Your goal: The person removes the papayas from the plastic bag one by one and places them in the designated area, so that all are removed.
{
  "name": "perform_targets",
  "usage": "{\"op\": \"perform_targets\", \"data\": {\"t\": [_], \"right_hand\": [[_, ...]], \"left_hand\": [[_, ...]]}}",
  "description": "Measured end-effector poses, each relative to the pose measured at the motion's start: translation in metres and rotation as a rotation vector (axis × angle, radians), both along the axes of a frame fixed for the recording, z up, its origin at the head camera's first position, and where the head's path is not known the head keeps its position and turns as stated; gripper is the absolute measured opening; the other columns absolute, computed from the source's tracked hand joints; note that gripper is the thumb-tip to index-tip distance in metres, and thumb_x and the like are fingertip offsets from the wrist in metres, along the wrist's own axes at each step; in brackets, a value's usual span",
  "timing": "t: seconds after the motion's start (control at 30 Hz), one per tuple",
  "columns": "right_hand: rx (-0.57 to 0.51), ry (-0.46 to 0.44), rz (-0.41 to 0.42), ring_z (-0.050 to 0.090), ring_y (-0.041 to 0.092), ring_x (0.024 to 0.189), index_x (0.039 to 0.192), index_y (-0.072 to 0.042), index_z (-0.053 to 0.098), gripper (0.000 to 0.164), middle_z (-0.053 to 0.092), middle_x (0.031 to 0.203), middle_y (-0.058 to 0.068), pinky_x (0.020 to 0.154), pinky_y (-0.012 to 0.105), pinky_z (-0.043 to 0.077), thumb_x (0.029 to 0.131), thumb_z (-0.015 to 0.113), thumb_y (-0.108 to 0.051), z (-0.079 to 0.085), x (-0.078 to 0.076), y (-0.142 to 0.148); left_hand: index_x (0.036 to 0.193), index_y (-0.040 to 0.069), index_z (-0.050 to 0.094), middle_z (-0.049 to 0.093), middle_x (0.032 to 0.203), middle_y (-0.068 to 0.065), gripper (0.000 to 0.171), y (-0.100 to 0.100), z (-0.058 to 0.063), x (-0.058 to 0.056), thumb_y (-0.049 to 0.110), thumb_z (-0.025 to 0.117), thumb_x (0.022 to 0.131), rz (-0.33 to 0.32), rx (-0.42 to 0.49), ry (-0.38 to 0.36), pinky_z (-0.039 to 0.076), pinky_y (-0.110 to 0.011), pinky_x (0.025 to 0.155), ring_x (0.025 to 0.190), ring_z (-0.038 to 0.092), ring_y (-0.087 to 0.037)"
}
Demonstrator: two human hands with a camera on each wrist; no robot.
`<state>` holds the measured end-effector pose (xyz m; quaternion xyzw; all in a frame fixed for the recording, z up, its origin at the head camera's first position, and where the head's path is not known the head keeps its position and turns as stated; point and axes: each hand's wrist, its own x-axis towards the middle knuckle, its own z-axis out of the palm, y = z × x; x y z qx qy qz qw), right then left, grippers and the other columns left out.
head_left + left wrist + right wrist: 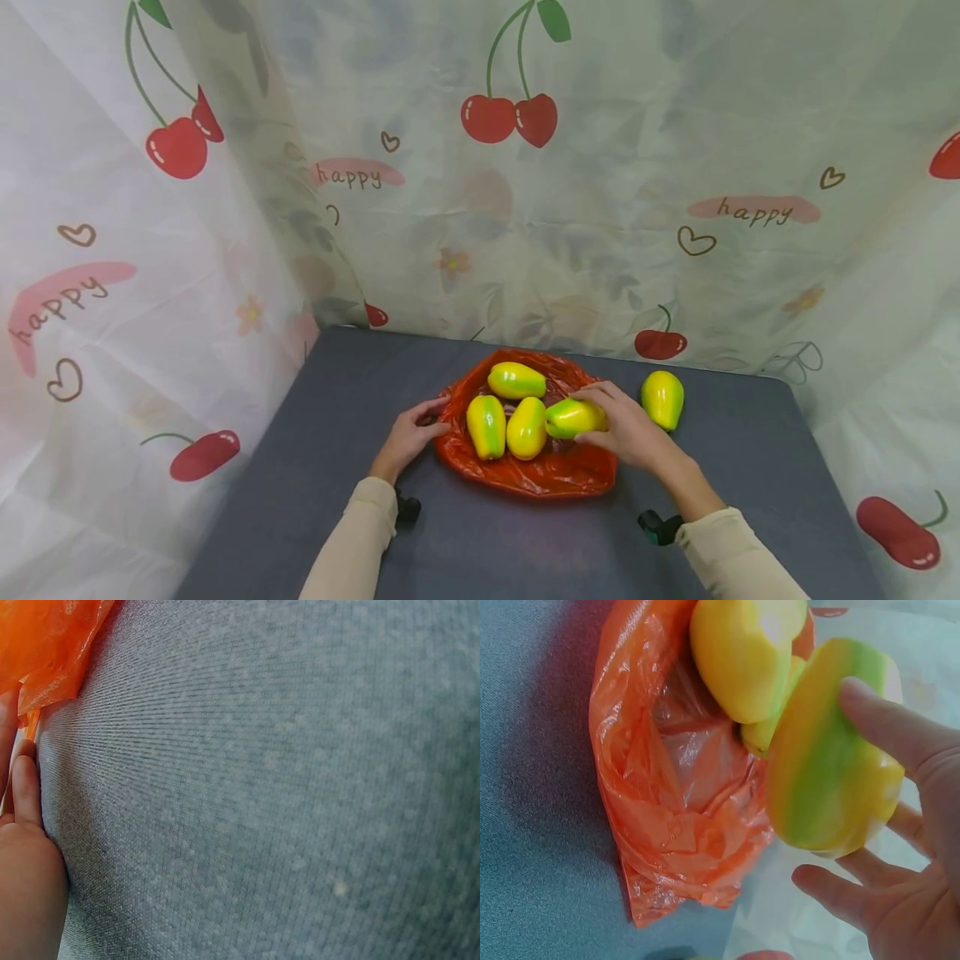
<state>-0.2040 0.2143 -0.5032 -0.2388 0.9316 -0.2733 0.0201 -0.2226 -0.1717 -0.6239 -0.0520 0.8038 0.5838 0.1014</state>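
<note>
A red plastic bag (517, 479) lies spread with its mouth up on the dark table. In it are three yellow-green papayas, one at the back (517, 380), one at the left (487, 427) and one in the middle (527, 428). My right hand (626, 427) holds a fourth papaya (832, 750) over the bag's right part, thumb on one side and fingers on the other. At the bag's left edge, my left hand (408, 435) pinches the plastic; an orange strip (31, 724) of it runs in between the fingers.
Another papaya (663, 400) stands on the table (480, 550) to the right of the bag, behind my right forearm. Pale curtains (600, 167) with cherry prints hang close behind the table and at both sides.
</note>
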Motion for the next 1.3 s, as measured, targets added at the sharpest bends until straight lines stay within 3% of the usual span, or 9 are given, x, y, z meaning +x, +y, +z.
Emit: {"op": "perform_targets", "data": {"t": [0.23, 0.77, 1.3], "right_hand": [[-0.037, 0.003, -0.078, 0.059, 0.025, 0.11, 0.136, -0.018, 0.062, 0.059, 0.056, 0.129, 0.009, 0.096, 0.047, 0.056, 0.083, 0.085, -0.032, 0.001, -0.001, 0.005], [-0.085, 0.04, -0.206, 0.052, 0.035, 0.123, 0.145, -0.014, 0.054, 0.065, 0.051, 0.139, 0.014, 0.101, 0.058, 0.051, 0.089, 0.079, -0.036, 0.004, -0.006, 0.026], [-0.097, 0.181, -0.259, 0.055, 0.038, 0.114, 0.141, -0.008, 0.057, 0.064, 0.051, 0.139, 0.021, 0.091, 0.058, 0.051, 0.085, 0.083, -0.025, 0.006, -0.006, 0.05]], "left_hand": [[0.135, 0.035, 0.065, 0.066, 0.137, 0.002, 0.048, 0.0, 0.001, 0.001, 0.03, 0.078, 0.09, -0.003, 0.001, 0.009, 0.039, -0.051, 0.121, 0.136, 0.054, -0.024], [0.136, 0.036, 0.065, 0.067, 0.134, 0.003, 0.048, 0.0, 0.003, 0.002, 0.031, 0.078, 0.09, -0.015, -0.007, 0.031, 0.041, -0.049, 0.12, 0.133, 0.056, -0.022], [0.136, 0.035, 0.065, 0.067, 0.135, 0.002, 0.049, 0.0, 0.003, 0.001, 0.031, 0.078, 0.09, -0.014, -0.01, 0.032, 0.04, -0.049, 0.12, 0.134, 0.055, -0.022]]}}
